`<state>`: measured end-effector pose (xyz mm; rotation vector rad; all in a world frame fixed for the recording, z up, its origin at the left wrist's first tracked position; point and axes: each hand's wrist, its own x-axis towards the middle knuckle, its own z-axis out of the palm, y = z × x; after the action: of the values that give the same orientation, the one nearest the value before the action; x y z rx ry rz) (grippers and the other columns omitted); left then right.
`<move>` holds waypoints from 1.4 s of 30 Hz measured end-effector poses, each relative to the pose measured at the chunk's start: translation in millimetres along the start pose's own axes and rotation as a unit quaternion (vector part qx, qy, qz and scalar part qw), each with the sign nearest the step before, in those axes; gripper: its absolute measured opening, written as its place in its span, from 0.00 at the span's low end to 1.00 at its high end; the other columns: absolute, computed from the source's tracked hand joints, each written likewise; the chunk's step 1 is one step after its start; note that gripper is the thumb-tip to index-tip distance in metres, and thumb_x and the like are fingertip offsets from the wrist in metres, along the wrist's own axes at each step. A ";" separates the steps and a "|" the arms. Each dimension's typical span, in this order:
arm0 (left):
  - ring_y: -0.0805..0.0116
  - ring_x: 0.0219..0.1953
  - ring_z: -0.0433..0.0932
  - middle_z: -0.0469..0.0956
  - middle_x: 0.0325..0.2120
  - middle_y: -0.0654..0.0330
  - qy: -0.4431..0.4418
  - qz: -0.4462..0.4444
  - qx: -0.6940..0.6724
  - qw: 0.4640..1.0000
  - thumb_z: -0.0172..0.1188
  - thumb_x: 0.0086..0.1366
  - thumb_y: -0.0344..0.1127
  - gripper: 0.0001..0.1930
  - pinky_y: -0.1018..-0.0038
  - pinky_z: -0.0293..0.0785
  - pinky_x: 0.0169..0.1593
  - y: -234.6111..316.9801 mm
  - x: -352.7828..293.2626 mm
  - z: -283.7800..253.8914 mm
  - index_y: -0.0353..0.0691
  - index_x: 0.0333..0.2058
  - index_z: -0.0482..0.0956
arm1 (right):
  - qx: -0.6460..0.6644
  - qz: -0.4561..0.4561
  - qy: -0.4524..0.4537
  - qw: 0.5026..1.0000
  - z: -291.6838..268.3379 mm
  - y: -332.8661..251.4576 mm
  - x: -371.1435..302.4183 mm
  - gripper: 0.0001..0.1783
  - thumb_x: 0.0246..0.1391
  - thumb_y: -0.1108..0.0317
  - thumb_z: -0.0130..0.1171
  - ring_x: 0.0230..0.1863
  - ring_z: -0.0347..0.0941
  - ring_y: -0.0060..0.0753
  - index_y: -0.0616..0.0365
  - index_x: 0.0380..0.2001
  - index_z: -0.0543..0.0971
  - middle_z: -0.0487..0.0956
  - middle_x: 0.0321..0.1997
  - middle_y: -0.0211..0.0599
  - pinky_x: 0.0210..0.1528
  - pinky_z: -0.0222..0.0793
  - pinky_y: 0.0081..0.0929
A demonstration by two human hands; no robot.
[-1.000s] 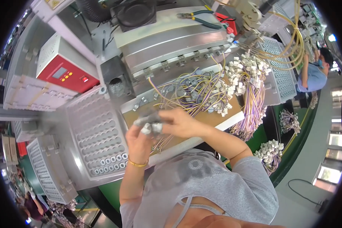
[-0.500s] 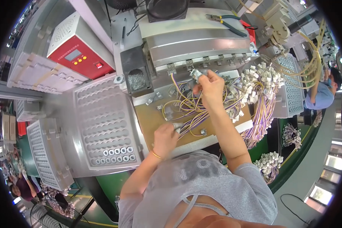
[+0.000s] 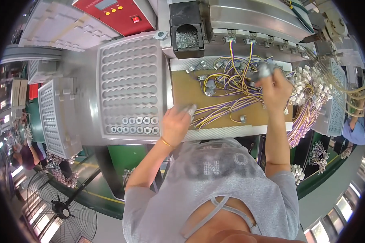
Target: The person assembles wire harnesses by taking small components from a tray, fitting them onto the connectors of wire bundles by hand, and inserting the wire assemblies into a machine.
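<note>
While the left hand curls closed around a small silver-grey piece, partly hidden by its fingers, the right hand pinches a blurred silvery part between thumb and fingers. Yellow-and-purple wires lie between them on a brown board, right of a pale tray.

At ten o'clock, the tray looks smooth, faintly glossy plastic; at one, the housing sheeny metal; at two, the board matt under smooth, plastic-coated wires; at six, the shirt heathered matt cloth
</note>
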<state>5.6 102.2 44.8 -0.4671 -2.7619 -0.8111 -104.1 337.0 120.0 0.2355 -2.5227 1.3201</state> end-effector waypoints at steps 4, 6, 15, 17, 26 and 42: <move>0.64 0.26 0.70 0.76 0.24 0.62 0.003 -0.064 -0.049 0.997 0.58 0.40 0.21 0.20 0.73 0.68 0.31 -5.6 5.6 -2.2 0.40 0.37 0.76 | -0.007 -0.155 -0.167 0.974 19.6 -6.7 -27.8 0.04 0.37 0.76 0.55 0.15 0.66 0.34 0.62 0.20 0.71 0.69 0.16 0.37 0.18 0.61 0.27; 0.66 0.27 0.71 0.76 0.24 0.62 0.009 -0.102 -0.107 0.989 0.58 0.41 0.20 0.19 0.75 0.68 0.31 -6.1 10.1 -6.7 0.38 0.37 0.76 | 0.017 -0.184 -0.191 0.964 39.9 1.5 -40.3 0.05 0.36 0.76 0.56 0.18 0.65 0.36 0.63 0.21 0.71 0.68 0.17 0.38 0.20 0.61 0.28; 0.75 0.37 0.74 0.75 0.36 0.61 -0.017 -0.403 -0.666 0.628 0.53 0.48 0.20 0.19 0.79 0.69 0.39 -17.2 15.5 -44.0 0.32 0.42 0.72 | 0.050 -0.294 -0.238 0.924 51.5 -12.0 -40.1 0.10 0.32 0.78 0.58 0.22 0.66 0.39 0.63 0.24 0.72 0.67 0.21 0.39 0.23 0.62 0.30; 0.73 0.37 0.74 0.76 0.36 0.60 0.014 -0.398 -0.412 0.819 0.56 0.48 0.21 0.18 0.78 0.69 0.39 -38.7 0.0 -42.6 0.32 0.41 0.72 | 0.018 -0.288 -0.226 0.931 48.8 -5.3 -37.1 0.11 0.32 0.78 0.59 0.23 0.67 0.40 0.63 0.26 0.72 0.67 0.20 0.39 0.22 0.62 0.29; 0.49 0.45 0.65 0.73 0.33 0.49 0.126 -0.376 0.404 0.824 0.55 0.49 0.44 0.19 0.59 0.54 0.51 -111.5 -126.1 -36.5 0.35 0.35 0.75 | 0.382 0.231 -0.297 0.844 47.4 -3.0 -26.5 0.09 0.49 0.72 0.51 0.21 0.66 0.13 0.62 0.35 0.73 0.73 0.22 0.26 0.23 0.63 0.12; 0.71 0.31 0.72 0.73 0.33 0.58 0.087 -0.027 -0.078 0.993 0.63 0.43 0.26 0.14 0.78 0.69 0.31 56.4 33.3 -38.0 0.40 0.33 0.78 | 0.196 0.051 -0.280 0.938 58.0 -16.1 -38.7 0.08 0.40 0.75 0.50 0.20 0.69 0.39 0.62 0.29 0.70 0.70 0.19 0.45 0.24 0.64 0.30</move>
<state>-0.1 133.9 113.3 -0.3337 -2.5720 -1.0336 -73.2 280.7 88.6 0.6536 -2.6990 2.0390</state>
